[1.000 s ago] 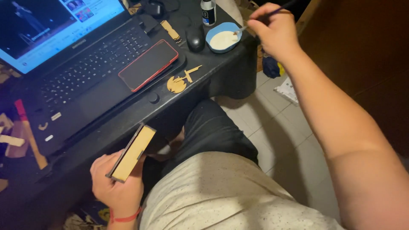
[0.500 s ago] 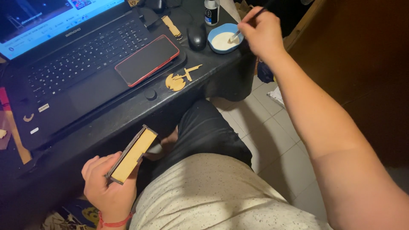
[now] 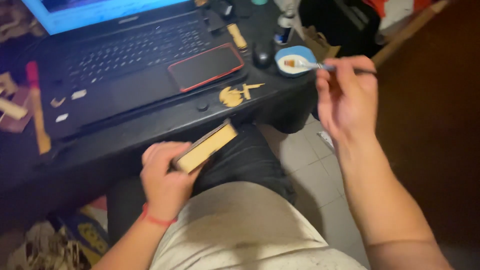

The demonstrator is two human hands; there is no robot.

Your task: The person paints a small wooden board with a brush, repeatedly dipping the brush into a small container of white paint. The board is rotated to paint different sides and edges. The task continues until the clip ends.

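Two hands worked: left hand (image 3: 165, 180) fingers gripped a flat, pale wooden block (image 3: 206, 148) edge-up; right hand (image 3: 345, 95) fingers pinched a thin paintbrush (image 3: 310, 64) above a blue glue dish (image 3: 296, 61).

A dark bench (image 3: 150, 132) fills the upper left of the frame, carrying a laptop (image 3: 125, 55), a black mouse (image 3: 262, 53), a blue dish (image 3: 295, 60) and tan cutouts (image 3: 237, 94).

The scene is dim and warm-toned, with the laptop screen (image 3: 105, 11) as the brightest spot, blown out to pale blue glare along the top edge. The right side sinks into near-black brown shadow. Motion blur softens the right hand (image 3: 347, 97) and the paintbrush (image 3: 320, 65) (its bristles smear), and corners look grainy, muddy and slightly stretched.
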